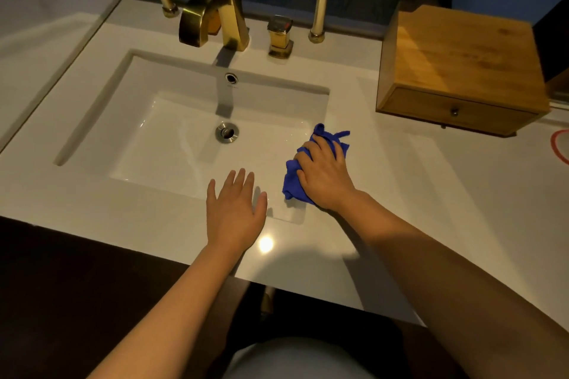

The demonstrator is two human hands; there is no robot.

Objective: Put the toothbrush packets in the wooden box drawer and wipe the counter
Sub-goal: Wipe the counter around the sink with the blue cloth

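Observation:
My right hand [324, 172] presses a crumpled blue cloth [292, 177] onto the white counter [431, 194] at the sink's right rim. My left hand [234, 209] hovers flat and empty, fingers apart, over the sink's front edge. The wooden box [458, 58] stands at the back right of the counter, its drawer [455, 112] shut, with a small dark knob on the front. No toothbrush packets are in view.
A rectangular white sink [172, 144] fills the middle of the counter, with a gold faucet [215, 12] and gold handle [279, 35] behind it. Two gold mirror posts rise at the back. A red ring [558, 146] lies at the right edge.

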